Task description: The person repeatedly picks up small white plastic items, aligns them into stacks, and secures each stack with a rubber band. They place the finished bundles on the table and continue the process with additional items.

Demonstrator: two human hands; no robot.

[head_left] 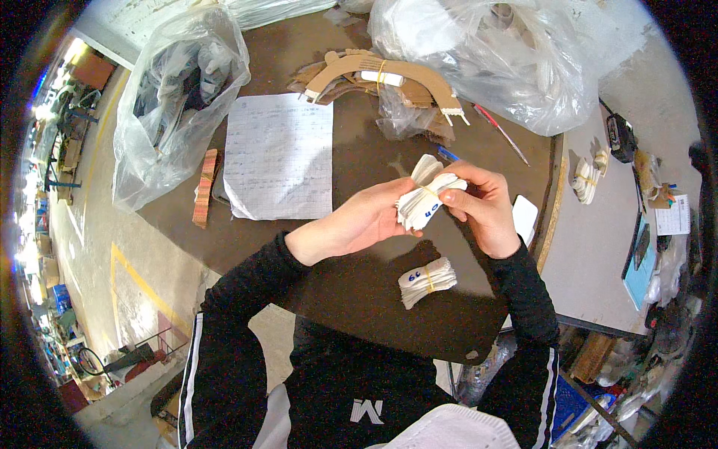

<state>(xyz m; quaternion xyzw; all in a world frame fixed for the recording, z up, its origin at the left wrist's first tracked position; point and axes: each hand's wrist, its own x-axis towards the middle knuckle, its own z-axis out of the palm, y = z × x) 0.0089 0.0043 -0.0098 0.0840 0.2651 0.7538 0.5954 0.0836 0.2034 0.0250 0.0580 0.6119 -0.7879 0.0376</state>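
Both hands lifted above brown table (359, 299), middle near front edge. Left hand (359, 221) closed around white fabric stack (422, 198), fingers wrapped from below. Right hand (482, 202) pinches top of same stack, thumb and fingertips at yellow rubber band (432, 193) (band seems already around stack). Step in hand, I judge: banding stack. Next move needs seating band straight, not slipping. Finished bundle (428, 280) lies below, toward front edge. Lined paper sheet (278, 156) toward left edge.
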